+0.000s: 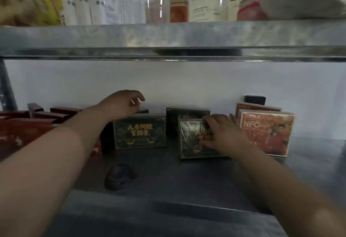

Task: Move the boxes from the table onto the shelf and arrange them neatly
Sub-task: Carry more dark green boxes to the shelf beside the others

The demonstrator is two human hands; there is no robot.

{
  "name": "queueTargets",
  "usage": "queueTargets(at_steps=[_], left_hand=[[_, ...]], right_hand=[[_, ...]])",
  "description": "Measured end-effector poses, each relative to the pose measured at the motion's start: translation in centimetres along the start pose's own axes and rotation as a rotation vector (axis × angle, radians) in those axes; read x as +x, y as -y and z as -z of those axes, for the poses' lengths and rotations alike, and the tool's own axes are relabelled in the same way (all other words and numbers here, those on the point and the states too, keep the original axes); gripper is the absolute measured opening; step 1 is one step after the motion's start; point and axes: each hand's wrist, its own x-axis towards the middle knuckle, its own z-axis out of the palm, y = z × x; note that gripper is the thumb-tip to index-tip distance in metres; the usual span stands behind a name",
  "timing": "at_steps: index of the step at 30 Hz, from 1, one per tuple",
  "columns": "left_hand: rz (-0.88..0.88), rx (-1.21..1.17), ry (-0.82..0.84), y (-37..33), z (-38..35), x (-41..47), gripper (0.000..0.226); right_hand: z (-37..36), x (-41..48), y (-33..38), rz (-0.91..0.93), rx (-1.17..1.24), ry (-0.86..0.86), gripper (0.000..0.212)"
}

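Observation:
Two dark green boxes with gold lettering stand on the grey metal shelf (168, 173). The left green box (139, 132) stands upright, and my left hand (121, 103) hovers over its top with fingers loosely curled, holding nothing. The right green box (192, 139) is wrapped in shiny film; my right hand (221, 133) lies flat against its front and right side with straight fingers. Another dark box (187, 112) stands directly behind it.
Red boxes (28, 124) crowd the shelf's left end. An orange-red NFC box (265, 133) stands at the right, with a small black box (254, 99) behind it. A dark lump (119, 177) lies on the shelf front. The upper shelf (168, 36) holds bottles and white boxes.

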Motion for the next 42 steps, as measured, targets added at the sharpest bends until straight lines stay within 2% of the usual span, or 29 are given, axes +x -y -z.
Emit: queueTargets(at_steps=[2, 9, 13, 26, 30, 38, 40, 42], left_hand=[[0.028, 0.049, 0.069, 2.8, 0.2, 2.3, 0.034], [-0.043, 0.305, 0.397, 7.9, -2.1, 8.9, 0.066], [-0.156, 0.370, 0.497, 8.4, -3.5, 11.3, 0.036], [-0.178, 0.420, 0.445, 7.2, -5.4, 13.7, 0.043], [-0.164, 0.443, 0.434, 6.7, -5.6, 13.4, 0.044], [-0.134, 0.345, 0.429, 6.9, -5.1, 12.4, 0.049], [-0.105, 0.293, 0.388, 6.7, -4.5, 11.8, 0.054], [-0.120, 0.200, 0.277, 5.8, -3.3, 10.9, 0.051]], right_hand=[[-0.6, 1.4, 0.8, -0.024, -0.018, 0.052, 0.088], [-2.7, 3.9, 2.5, -0.058, -0.070, 0.007, 0.083], [-3.6, 4.6, 3.6, -0.057, -0.079, -0.049, 0.081], [-4.2, 4.5, 4.7, -0.068, -0.115, -0.129, 0.077], [-4.3, 4.3, 5.0, -0.093, -0.115, -0.118, 0.078], [-4.3, 3.8, 5.4, -0.127, -0.102, -0.052, 0.077], [-4.2, 3.7, 5.5, -0.135, -0.097, -0.042, 0.075], [-4.0, 3.5, 5.2, -0.124, -0.088, -0.058, 0.069]])
